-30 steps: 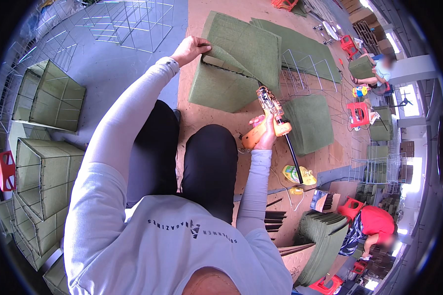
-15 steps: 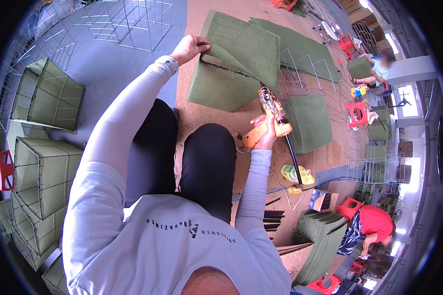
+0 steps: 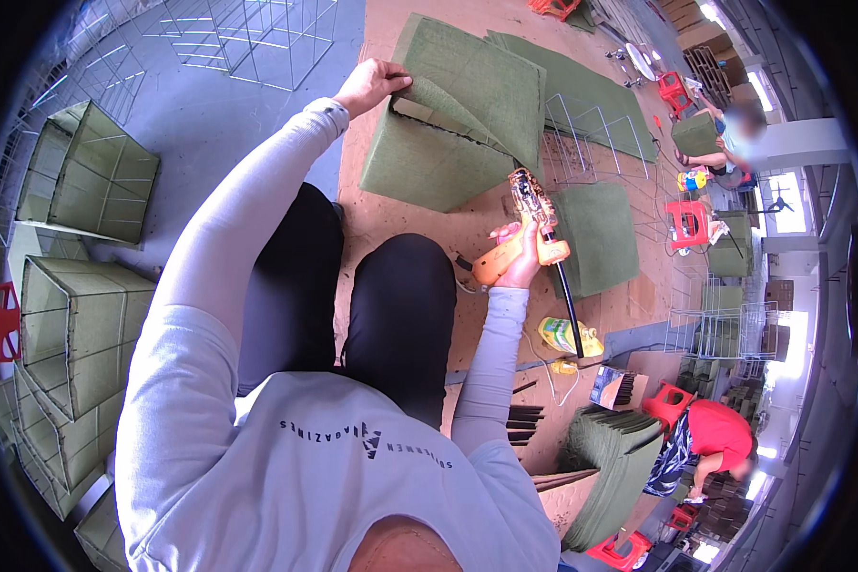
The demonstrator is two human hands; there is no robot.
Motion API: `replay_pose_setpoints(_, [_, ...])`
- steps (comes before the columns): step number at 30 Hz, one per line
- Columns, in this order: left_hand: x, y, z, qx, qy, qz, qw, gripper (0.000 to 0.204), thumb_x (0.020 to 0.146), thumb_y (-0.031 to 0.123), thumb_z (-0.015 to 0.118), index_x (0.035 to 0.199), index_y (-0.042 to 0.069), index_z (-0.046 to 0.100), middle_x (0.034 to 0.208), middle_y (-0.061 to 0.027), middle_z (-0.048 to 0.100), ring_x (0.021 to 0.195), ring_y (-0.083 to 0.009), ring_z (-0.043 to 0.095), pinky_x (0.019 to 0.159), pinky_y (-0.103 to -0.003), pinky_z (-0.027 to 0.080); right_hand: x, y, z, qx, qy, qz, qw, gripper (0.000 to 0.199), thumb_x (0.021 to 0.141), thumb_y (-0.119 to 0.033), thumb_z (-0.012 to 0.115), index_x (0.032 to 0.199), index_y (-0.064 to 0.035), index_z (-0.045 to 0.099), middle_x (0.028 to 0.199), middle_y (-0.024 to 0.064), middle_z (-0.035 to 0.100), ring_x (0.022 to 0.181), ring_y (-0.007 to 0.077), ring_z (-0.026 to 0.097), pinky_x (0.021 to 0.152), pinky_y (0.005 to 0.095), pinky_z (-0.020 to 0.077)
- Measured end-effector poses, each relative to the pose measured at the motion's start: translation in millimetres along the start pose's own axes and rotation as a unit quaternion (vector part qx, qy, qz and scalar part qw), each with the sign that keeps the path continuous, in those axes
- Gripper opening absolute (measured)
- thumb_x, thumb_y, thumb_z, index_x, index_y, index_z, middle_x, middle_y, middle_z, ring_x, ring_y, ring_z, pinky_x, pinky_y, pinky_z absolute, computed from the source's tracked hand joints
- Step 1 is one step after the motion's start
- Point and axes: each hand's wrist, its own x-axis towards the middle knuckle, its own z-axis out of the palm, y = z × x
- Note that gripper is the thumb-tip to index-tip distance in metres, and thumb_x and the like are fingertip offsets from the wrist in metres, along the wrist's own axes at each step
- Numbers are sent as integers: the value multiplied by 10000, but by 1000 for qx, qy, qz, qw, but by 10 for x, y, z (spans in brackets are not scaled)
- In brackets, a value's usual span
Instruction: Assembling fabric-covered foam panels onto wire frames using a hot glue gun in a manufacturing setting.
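Pale shirt [image 3: 305, 496] — dark lettering [image 3: 367, 442] across chest | yellow pouch [image 3: 592, 343] — label [image 3: 557, 334] too small to read

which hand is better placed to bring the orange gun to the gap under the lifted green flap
Probably the right hand: it grips the orange gun, its front end near the green box. The left hand looks occupied, pinching the flap by its corner.

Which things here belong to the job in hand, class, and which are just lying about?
In use:
- green box, its flap pinched by the left hand
- glue gun in the right hand

Seemingly lying about:
- yellow pouch
- leftmost red stool
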Motion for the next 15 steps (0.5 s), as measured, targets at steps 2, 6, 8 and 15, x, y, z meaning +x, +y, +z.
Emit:
replay_pose_setpoints(2, [4, 1, -2, 3, 0, 2, 1000, 232, 864, 191, 584, 985, 4, 647, 859, -65, 675, 804, -106, 608, 773, -258, 472, 2, -7, -26, -4, 0, 0, 1000, 274, 923, -321, 496, 947, -49, 475, 757, 53, 482, 674, 169, 507, 640, 358, 470])
replay_pose_setpoints(6, [16, -27, -2, -2, 1, 10, 1000, 233, 864, 194, 581, 980, 2, 646, 856, -72, 674, 793, -119, 615, 765, -269, 478, 0, -29, -24, -14, 20, -2, 1000, 276, 922, -329, 496, 941, -54, 478, 755, 48, 490, 671, 162, 506, 638, 353, 468])
replay_pose_setpoints(8, [8, -30, 7, -4, 1, 12, 1000, 235, 864, 194, 579, 979, 1, 645, 853, -76, 674, 788, -121, 616, 762, -270, 479, 6, -37, -52, -16, 20, -3, 1000, 279, 922, -333, 495, 938, -54, 480, 753, 47, 492, 671, 160, 506, 639, 351, 468])
replay_pose_setpoints(15, [-3, -41, 2, 36, 17, 22, 999, 249, 858, 234, 580, 969, 21, 648, 834, -87, 670, 768, -147, 620, 751, -292, 474, 29, -49, -106, -20, 23, -7, 1000, 312, 921, -355, 492, 919, -43, 487, 745, 45, 494, 668, 157, 504, 643, 342, 471])
